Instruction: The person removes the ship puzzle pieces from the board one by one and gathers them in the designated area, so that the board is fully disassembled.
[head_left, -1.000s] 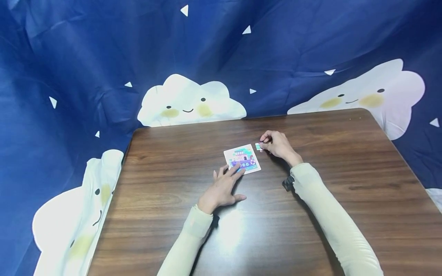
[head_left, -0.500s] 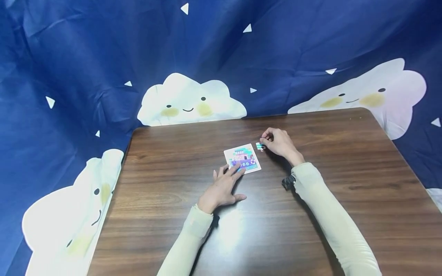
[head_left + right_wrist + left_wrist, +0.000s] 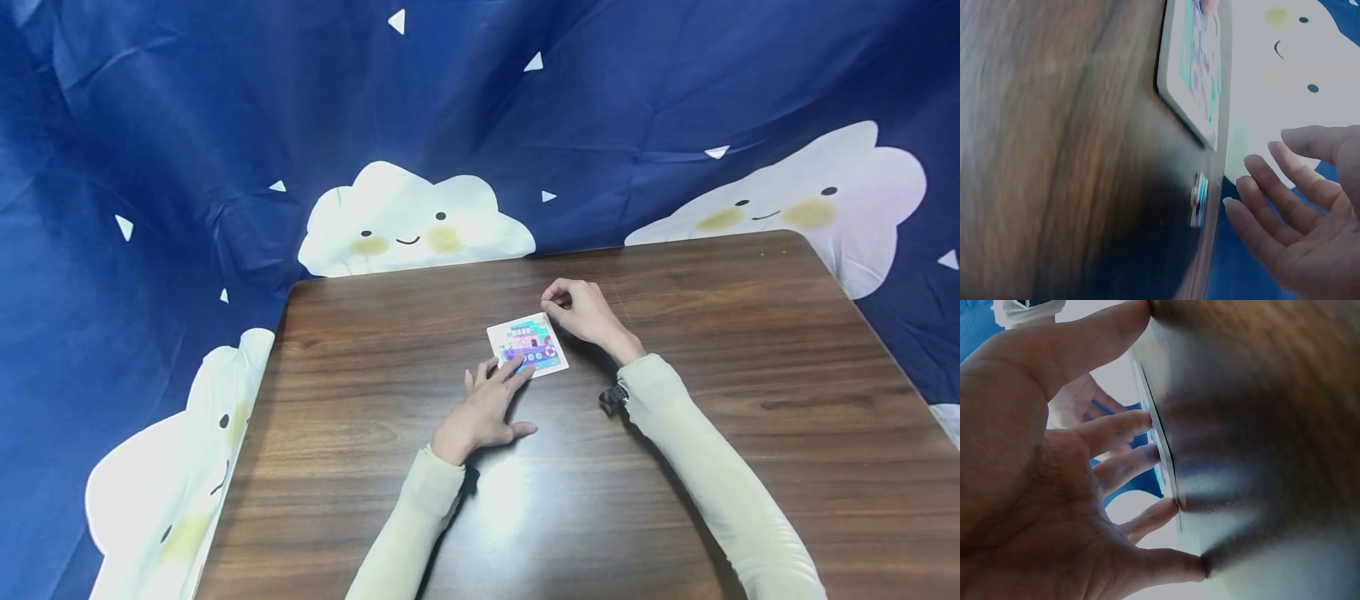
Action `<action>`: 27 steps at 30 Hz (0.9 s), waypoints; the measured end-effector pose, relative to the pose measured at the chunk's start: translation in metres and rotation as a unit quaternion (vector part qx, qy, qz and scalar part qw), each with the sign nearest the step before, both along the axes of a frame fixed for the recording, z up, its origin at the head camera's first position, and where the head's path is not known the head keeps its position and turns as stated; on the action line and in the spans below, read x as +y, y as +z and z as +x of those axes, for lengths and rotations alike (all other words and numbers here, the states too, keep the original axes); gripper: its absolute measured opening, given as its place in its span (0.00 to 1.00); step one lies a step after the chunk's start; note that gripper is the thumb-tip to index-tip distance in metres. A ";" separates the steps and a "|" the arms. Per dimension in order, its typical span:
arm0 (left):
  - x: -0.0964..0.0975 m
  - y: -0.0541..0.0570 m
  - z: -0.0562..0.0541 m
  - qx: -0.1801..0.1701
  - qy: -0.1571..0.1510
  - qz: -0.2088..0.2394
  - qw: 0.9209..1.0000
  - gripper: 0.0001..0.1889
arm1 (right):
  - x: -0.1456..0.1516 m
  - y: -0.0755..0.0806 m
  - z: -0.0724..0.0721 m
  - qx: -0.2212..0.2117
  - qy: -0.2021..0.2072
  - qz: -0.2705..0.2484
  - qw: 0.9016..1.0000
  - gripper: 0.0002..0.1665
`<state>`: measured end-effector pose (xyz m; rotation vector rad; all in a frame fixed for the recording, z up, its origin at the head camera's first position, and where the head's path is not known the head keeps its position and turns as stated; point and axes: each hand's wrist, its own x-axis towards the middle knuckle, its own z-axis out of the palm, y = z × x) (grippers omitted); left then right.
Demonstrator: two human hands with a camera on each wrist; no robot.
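- Brown, dark-streaked wood grain covers the desk [image 3: 337, 400], its far corners rounded; a pale glare [image 3: 502, 500] shines between the forearms.
- Blue cloth [image 3: 225, 83] hangs behind the far edge and down past both side edges, printed with small white triangles.
- One smiling white cloud [image 3: 408, 208] rises over the far edge's left half, another [image 3: 810, 192] by the far right corner, a third [image 3: 157, 492] creased along the left edge.
- Nearer the far edge than the middle, roughly midway between its corners, lies a square picture puzzle [image 3: 532, 343], pale-rimmed and slightly turned.
- Fingers spread, the left hand [image 3: 483, 412] rests fingertips on the puzzle's near side.
- Loosely curved and holding nothing, the right hand [image 3: 585, 312] hovers by its far right corner; a small piece [image 3: 1199, 200] lies on the desk just beside that corner.
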<state>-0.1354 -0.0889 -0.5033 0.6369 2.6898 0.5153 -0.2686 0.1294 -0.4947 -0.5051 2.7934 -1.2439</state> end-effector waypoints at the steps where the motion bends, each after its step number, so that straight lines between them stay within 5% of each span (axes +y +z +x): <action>1: 0.000 -0.001 0.000 -0.001 0.000 -0.001 1.000 0.49 | -0.002 0.000 0.000 -0.003 0.007 0.002 1.000 0.09; 27: 0.001 0.000 0.000 -0.005 -0.003 -0.010 1.000 0.49 | -0.021 -0.010 0.019 -0.017 0.109 0.103 0.988 0.22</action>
